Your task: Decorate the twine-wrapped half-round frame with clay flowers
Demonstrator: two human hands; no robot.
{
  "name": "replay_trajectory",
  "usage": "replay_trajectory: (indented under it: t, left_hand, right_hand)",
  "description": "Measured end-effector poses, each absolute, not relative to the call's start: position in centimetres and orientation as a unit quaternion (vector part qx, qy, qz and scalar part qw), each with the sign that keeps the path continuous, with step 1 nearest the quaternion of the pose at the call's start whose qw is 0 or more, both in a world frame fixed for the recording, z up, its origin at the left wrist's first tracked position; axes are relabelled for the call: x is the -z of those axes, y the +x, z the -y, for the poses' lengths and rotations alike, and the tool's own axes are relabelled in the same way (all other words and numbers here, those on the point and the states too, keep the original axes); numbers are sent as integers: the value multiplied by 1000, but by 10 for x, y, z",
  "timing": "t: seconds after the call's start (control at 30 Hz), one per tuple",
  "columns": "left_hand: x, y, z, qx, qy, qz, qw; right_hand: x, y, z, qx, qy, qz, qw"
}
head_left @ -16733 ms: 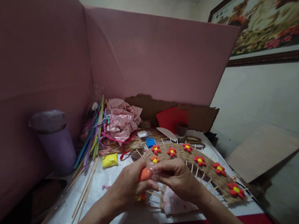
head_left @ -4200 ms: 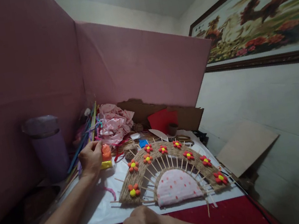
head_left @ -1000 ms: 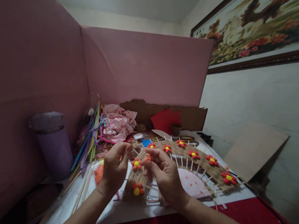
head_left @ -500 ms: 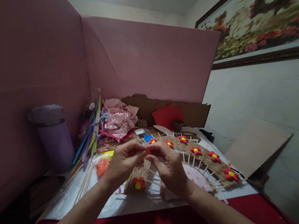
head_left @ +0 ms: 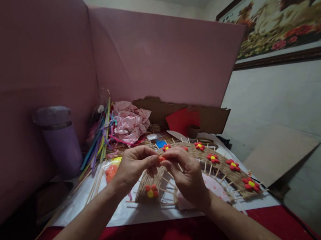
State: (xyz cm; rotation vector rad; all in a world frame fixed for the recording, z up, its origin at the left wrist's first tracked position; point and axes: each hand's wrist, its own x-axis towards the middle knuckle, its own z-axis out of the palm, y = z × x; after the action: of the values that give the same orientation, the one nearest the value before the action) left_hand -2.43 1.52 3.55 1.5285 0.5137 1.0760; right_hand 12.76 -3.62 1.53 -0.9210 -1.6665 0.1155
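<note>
Between the fingertips of both hands is a small orange-red piece of what looks like modelling clay (head_left: 161,158). My left hand (head_left: 133,167) pinches it from one side with thumb and forefinger. My right hand (head_left: 188,174) is closed on its other side, thumb and forefinger nearly meeting. Just below them lies an arch wound with brown twine (head_left: 196,154), thin sticks poking out along both edges. Red flowers with yellow centres (head_left: 212,158) run along it, and an orange flower (head_left: 151,191) sits at its left end. My hands hide part of the arch.
A plastic bag with orange material (head_left: 111,172) lies left of my hands. Behind it are colourful pipe cleaners (head_left: 97,141), a crumpled pink cloth (head_left: 131,121) and a purple lidded bin (head_left: 64,149). Scissors (head_left: 208,141) and a red sheet (head_left: 181,121) lie beyond the arch.
The view has shifted slightly, so the table's things sit a little further right. My fingers have moved a bit apart, and more of the orange-red piece shows between them.
</note>
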Motion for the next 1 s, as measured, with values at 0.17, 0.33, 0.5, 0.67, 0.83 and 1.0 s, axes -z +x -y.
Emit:
replay_trajectory:
  t: [0.17, 0.33, 0.5, 0.67, 0.83, 1.0]
  left_hand:
    - [-34, -25, -16, -436, 635, -201, 605]
    - [-28, -26, -19, -399, 614, -184, 655]
    - [-29, -26, -20, -401, 611, -208, 650]
    - [-31, -25, -18, -442, 615, -205, 620]
    - [-31, -25, -18, -409, 613, -221, 638]
    - [-29, -24, -20, -424, 617, -222, 625]
  right_hand:
    - [-16, 129, 36, -48, -369, 723, 583]
    - [-15, 129, 36, -28, -340, 741, 578]
    - [-12, 130, 35, 22, -364, 741, 565]
    - [-14, 129, 36, -35, -369, 735, 567]
    - [-16, 129, 36, -49, -356, 726, 586]
    - [-16, 131, 34, -57, -385, 726, 567]
